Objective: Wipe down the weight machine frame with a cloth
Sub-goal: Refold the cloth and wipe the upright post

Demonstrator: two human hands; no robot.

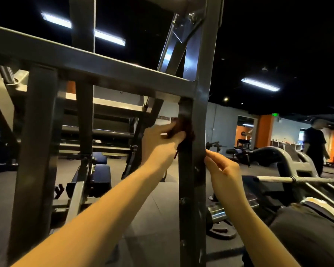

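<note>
A dark grey steel weight machine frame fills the view, with a tall upright post in the middle and a sloping crossbar running to the upper left. My left hand grips a dark reddish-brown cloth and presses it against the left face of the upright, just below the crossbar joint. My right hand rests against the right edge of the same post a little lower, its fingers curled at the metal; whether they wrap round it is hidden.
A second machine with a chrome bar and weight plates lies low on the right. A person in black stands at the far right. More frame posts stand to the left, over a dark rubber floor.
</note>
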